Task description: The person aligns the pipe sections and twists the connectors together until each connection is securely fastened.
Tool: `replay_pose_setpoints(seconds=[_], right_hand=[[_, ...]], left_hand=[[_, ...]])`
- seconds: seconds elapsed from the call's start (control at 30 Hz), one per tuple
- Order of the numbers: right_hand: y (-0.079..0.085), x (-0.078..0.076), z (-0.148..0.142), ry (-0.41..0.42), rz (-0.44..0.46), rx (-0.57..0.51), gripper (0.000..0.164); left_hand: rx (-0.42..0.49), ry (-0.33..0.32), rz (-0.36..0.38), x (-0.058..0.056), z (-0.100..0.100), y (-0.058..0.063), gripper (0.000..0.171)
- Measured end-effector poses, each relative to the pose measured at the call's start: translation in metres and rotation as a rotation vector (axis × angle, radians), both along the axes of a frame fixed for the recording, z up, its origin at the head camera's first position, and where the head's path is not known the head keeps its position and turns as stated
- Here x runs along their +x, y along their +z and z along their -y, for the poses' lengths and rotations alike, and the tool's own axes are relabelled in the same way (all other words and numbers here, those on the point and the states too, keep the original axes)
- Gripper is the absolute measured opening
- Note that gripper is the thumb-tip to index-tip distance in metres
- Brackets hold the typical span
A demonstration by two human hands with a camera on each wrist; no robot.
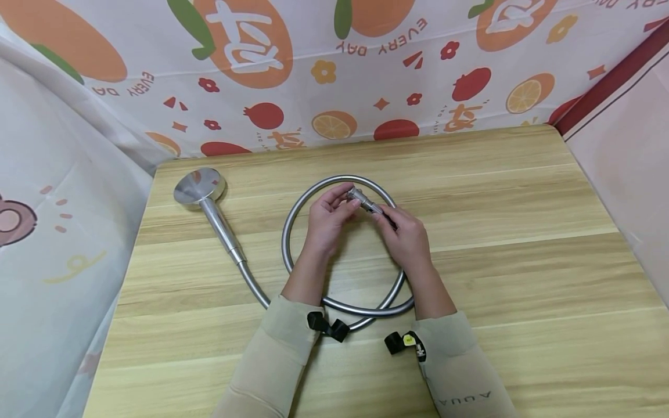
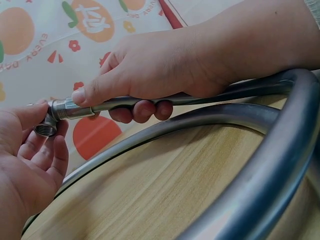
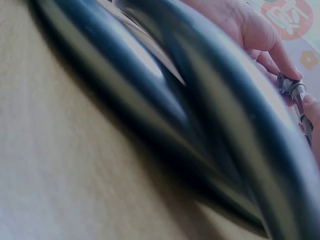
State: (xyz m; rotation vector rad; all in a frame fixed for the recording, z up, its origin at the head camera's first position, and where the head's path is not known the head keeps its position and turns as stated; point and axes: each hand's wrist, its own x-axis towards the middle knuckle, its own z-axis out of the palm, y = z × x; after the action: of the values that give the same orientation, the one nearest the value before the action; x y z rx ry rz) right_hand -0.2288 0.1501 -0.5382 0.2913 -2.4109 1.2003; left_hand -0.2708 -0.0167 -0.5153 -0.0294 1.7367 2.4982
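My left hand (image 1: 325,225) pinches a small metal elbow-shaped pipe fitting (image 2: 46,126) between thumb and fingers, its threaded opening facing down in the left wrist view. The fitting meets the silver end connector (image 2: 80,113) of a shower hose. Curled around the hose just behind that connector is my right hand (image 1: 406,235), its thumb lying along the connector. From there the grey metal shower hose (image 1: 342,178) loops on the table around and under both arms. It runs on to a round chrome shower head (image 1: 198,187) lying at the left.
The wooden table (image 1: 522,261) has light grain. A fruit-printed curtain (image 1: 366,87) hangs along its back edge, with pale fabric (image 1: 63,174) on the left. Black wrist cameras (image 1: 328,326) sit on both sleeves. Close to the right wrist camera, crossing hose coils (image 3: 225,100) fill much of the view.
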Motion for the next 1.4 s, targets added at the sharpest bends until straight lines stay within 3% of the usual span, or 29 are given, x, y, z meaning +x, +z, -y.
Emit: replay_pose_setpoints(seconds=[0.2, 0.37, 0.8, 1.07, 1.4], right_hand=[[0.0017, 0.0006, 0.0006, -0.032, 0.067, -0.039, 0.036], [0.0025, 0.0001, 0.0013, -0.053, 0.119, -0.094, 0.029], [0.0008, 0.0012, -0.0009, 0.024, 0.062, -0.14, 0.028], [-0.0008, 0.0002, -0.0005, 0.018, 0.027, -0.113, 0.024], [0.0009, 0.001, 0.0005, -0.005, 0.099, -0.103, 0.04]], left_hand=[[-0.001, -0.005, 0.006, 0.0002, -0.0007, 0.0009, 0.044], [-0.009, -0.004, 0.001, 0.0005, -0.0009, 0.0017, 0.046], [-0.017, 0.011, 0.011, -0.0013, -0.0002, -0.0012, 0.044], [-0.011, 0.022, 0.019, -0.0012, -0.0002, -0.0005, 0.045], [-0.004, 0.032, 0.007, -0.0009, -0.0005, -0.001, 0.045]])
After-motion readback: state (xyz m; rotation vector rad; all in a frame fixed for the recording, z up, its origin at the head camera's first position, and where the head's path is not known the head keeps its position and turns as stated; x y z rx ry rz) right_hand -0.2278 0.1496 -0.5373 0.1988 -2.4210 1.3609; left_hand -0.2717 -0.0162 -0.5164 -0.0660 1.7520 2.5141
